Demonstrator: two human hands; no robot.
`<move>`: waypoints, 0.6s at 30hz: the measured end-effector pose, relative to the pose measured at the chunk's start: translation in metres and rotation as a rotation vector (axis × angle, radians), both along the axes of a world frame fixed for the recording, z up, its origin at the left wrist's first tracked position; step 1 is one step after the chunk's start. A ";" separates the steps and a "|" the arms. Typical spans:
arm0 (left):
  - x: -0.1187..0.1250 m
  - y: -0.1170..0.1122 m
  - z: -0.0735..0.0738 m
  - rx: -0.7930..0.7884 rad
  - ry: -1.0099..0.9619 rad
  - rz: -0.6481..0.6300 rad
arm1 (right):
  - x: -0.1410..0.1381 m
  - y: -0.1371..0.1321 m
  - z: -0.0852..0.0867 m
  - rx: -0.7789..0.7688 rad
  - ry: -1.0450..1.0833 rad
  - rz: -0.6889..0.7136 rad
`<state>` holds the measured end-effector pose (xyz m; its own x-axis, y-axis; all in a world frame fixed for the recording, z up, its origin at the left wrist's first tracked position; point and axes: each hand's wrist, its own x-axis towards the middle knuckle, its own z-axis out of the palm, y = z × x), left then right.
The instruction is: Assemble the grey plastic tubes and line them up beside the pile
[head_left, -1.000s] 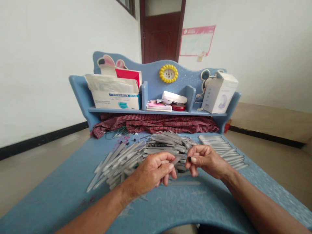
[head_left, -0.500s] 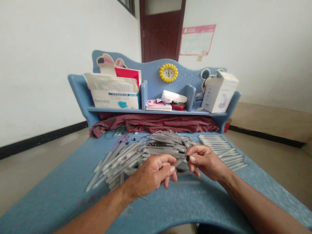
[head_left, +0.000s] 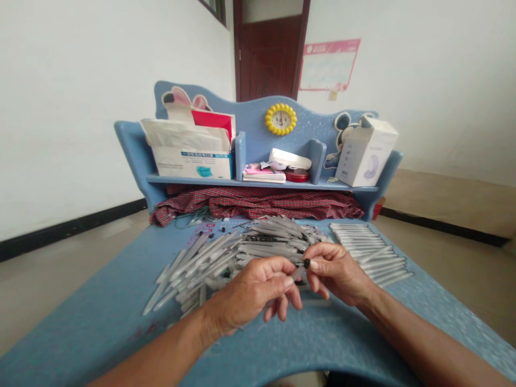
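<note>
My left hand [head_left: 262, 287] is closed on a translucent pen barrel [head_left: 298, 273], and its end sticks out past my thumb and forefinger. Between the thumb and forefinger of my right hand [head_left: 336, 273] is a small black end plug [head_left: 307, 263]. The plug is right by the barrel's tip; whether they touch I cannot tell. Behind my hands lies a heap of pale barrels [head_left: 272, 248], with more barrels [head_left: 201, 263] spread to the left. Neatly lined up on the right is a row of barrels [head_left: 368, 250].
The blue desk [head_left: 100, 317] has a raised shelf [head_left: 266, 185] at its back, carrying a mask box [head_left: 193, 161], a white box [head_left: 365, 156] and a red tin [head_left: 297, 176]. Checked cloth [head_left: 258, 203] lies bunched beneath. Loose black plugs [head_left: 211, 235] sit beyond the left barrels.
My hands have come closer together. The barrel in my left hand has moved right, and the black plug in my right hand has shifted slightly left to meet its end.
</note>
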<state>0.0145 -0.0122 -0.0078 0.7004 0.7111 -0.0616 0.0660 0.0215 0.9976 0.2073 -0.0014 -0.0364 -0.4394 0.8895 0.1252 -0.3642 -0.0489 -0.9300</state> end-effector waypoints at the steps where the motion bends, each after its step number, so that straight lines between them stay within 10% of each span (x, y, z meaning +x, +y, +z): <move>1: 0.000 0.000 0.000 -0.030 -0.021 -0.008 | -0.001 -0.001 0.000 0.003 0.001 -0.007; 18: 0.002 -0.003 0.004 -0.176 -0.048 0.006 | 0.008 -0.004 0.004 0.260 -0.182 -0.085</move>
<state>0.0166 -0.0151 -0.0037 0.7014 0.6964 -0.1517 0.0174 0.1961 0.9804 0.2154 -0.0054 -0.0326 -0.4013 0.8723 0.2793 -0.1835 0.2222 -0.9576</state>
